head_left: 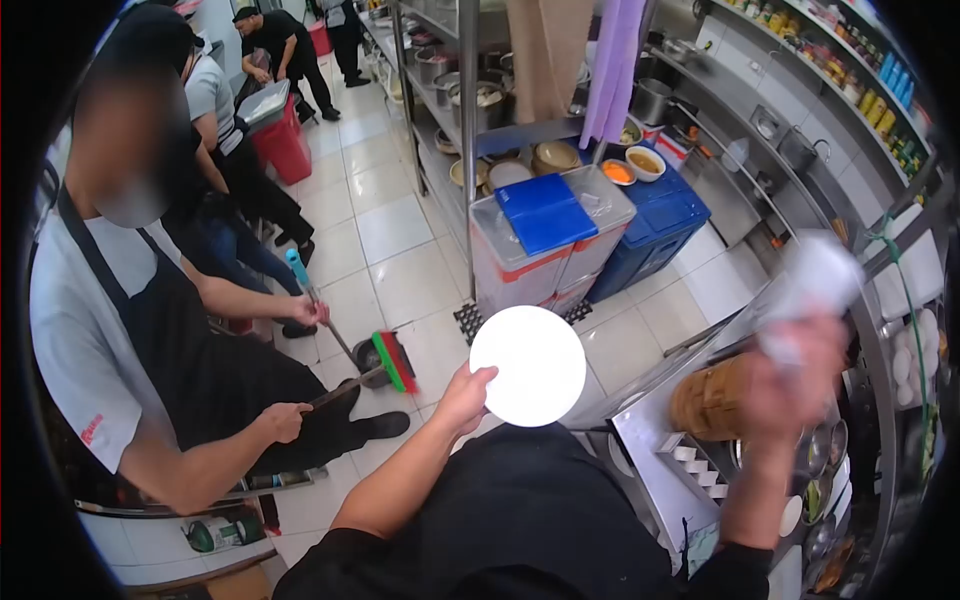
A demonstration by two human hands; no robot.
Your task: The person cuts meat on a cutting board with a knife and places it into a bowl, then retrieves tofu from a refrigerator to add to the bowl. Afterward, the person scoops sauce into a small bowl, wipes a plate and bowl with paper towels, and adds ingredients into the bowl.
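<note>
My left hand (466, 396) is closed on the rim of a round white plate (530, 366), thumb on top, in front of my dark apron. On the right, my right hand (797, 375) is raised and smeared by motion. Its fingers are wrapped round a whitish object (822, 272) with faint reddish marks; blur hides its exact kind. Below and left of that hand stands a tan, ribbed round container (712, 400) on the steel counter (650, 440).
At left a co-worker (150, 300) holds a green-and-red broom (396, 362) and a dustpan (370, 350). Ahead are lidded bins with a blue folder (545, 212), a blue cooler (655, 235) with bowls on it, and steel shelves (468, 120). More people stand farther back.
</note>
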